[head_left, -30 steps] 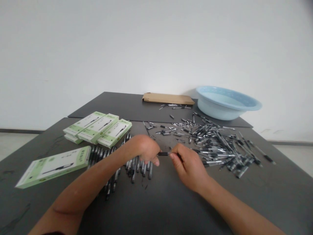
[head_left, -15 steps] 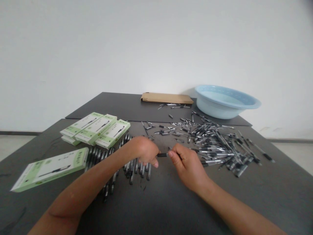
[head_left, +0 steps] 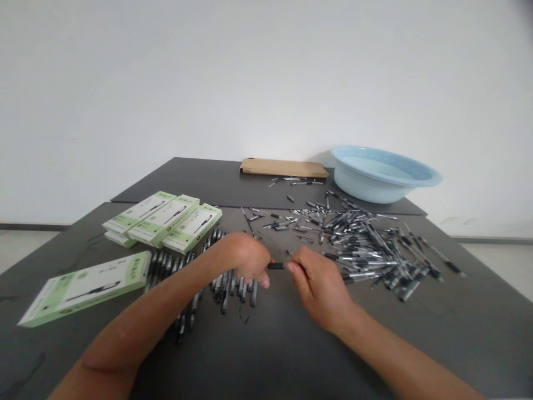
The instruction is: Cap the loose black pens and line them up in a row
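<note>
Both hands meet over the middle of the dark table (head_left: 270,355), closed on one black pen (head_left: 277,266) held level between them. My left hand (head_left: 245,255) grips its left end with curled fingers. My right hand (head_left: 318,286) pinches the right end. Under and behind the left hand lies a row of assembled black pens (head_left: 220,286). To the right spreads a heap of loose pen parts (head_left: 366,247).
Three green-and-white pen boxes (head_left: 166,219) lie stacked at the left, and one more box (head_left: 83,286) nearer the left edge. A light blue basin (head_left: 381,173) and a brown envelope (head_left: 283,167) sit at the back. A white wall stands behind.
The hands have drawn slightly closer together on the pen; less of it shows between them. The view has shifted a little.
</note>
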A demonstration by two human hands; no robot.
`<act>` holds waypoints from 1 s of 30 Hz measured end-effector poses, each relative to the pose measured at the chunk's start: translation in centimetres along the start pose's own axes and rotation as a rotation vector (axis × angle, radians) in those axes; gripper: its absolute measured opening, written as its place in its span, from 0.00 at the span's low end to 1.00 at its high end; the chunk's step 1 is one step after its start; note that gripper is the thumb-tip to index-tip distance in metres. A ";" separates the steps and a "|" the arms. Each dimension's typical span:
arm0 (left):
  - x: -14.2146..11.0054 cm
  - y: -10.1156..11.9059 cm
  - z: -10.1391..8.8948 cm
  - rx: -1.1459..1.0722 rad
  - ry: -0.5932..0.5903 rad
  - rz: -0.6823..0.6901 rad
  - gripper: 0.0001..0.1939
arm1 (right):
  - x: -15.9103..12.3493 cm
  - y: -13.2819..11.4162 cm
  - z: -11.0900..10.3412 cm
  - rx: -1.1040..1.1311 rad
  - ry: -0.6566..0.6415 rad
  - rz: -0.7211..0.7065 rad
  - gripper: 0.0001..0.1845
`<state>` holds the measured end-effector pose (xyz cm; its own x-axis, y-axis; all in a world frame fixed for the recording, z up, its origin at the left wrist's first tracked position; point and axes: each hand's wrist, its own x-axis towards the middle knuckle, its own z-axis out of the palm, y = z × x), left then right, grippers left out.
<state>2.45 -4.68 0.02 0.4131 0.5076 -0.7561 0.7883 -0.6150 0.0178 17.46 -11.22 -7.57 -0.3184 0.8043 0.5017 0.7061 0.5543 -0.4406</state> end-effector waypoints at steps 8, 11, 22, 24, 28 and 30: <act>0.0 -0.3 -0.1 -0.032 -0.025 0.020 0.16 | 0.2 0.8 0.2 0.169 -0.064 0.197 0.23; 0.1 -0.3 -0.1 -0.007 -0.003 0.008 0.17 | 0.1 0.7 0.4 0.243 -0.090 0.237 0.26; -0.2 0.1 -0.3 -0.038 -0.019 -0.017 0.16 | 0.0 0.2 0.4 0.074 -0.046 0.137 0.19; -0.3 0.1 -0.4 -0.038 -0.018 -0.009 0.16 | 0.0 0.2 0.3 0.072 -0.046 0.109 0.18; -0.2 -0.2 -0.3 -0.040 -0.018 -0.013 0.16 | 0.1 0.2 -0.1 0.091 -0.071 0.023 0.14; -0.1 -0.3 -0.2 -0.033 -0.015 -0.011 0.15 | 0.3 0.2 -0.4 0.086 -0.079 -0.021 0.12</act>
<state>2.26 -4.38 0.24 0.3974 0.5050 -0.7662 0.8077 -0.5887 0.0309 17.77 -10.97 -7.26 -0.3841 0.8045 0.4529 0.6426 0.5852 -0.4945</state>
